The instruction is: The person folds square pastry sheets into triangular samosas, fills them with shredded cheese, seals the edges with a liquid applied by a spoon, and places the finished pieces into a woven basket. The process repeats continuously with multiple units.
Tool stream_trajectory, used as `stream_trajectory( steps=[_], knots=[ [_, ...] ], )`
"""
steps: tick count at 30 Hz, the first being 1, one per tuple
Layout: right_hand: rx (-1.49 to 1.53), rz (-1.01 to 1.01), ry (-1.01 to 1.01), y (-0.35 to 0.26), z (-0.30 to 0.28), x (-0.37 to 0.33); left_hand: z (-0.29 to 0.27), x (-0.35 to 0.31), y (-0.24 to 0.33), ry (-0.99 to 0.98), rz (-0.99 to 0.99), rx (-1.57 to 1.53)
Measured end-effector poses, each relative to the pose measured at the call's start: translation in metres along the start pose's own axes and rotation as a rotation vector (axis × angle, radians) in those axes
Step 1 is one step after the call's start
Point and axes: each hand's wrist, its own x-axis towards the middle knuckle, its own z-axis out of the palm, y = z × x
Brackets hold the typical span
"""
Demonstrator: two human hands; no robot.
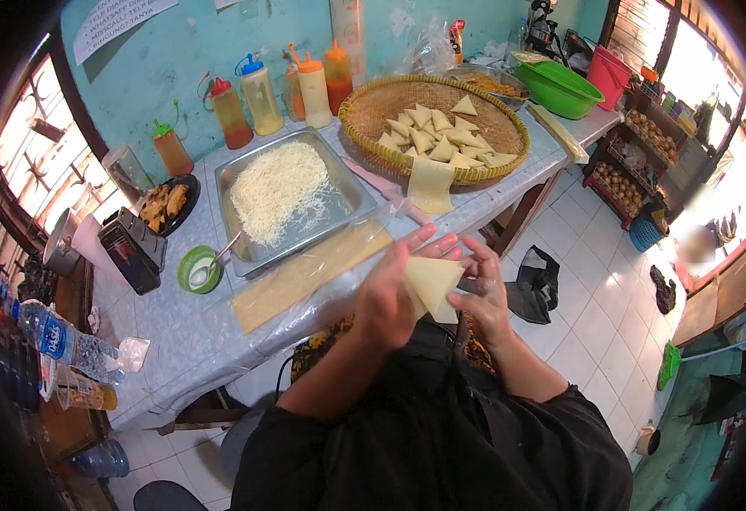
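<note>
Between my two hands, in front of my chest and off the table's near edge, is a pale pastry wrapper (434,279) folded into a triangle, a flap showing at its lower end. My left hand (385,298) grips its left side, fingers behind it. My right hand (486,298) holds the right side, with the thumb at the edge. Whether filling lies inside is hidden. Just beyond, a single wrapper sheet (431,187) hangs over the rim of a round woven tray (364,128), which bears several folded triangles (441,136).
A metal tray (351,183) of white shreds (275,192) lies left of centre, before a stack of wrappers (305,277) in plastic. Beside it stand a green bowl (192,262) with a spoon and a phone (130,251). Sauce bottles (262,98) line the wall; a green basin (564,89) is far right.
</note>
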Motion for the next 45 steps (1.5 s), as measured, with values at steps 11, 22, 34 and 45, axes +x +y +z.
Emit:
stream_trajectory(
  steps=[11,22,34,45],
  knots=[
    [-0.279,0.342,-0.548,-0.052,-0.009,0.062,-0.026,-0.029,0.014,-0.104,-0.343,-0.054],
    [-0.540,-0.084,-0.805,-0.078,0.077,0.133,-0.027,-0.031,0.077,-0.005,-0.337,0.110],
    [-1.046,0.058,-0.904,0.145,0.178,0.259,-0.060,0.002,0.214,0.249,0.387,0.349],
    [-0.753,0.078,-1.018,0.120,0.206,0.258,-0.119,0.014,0.196,0.342,0.431,0.285]
  ],
)
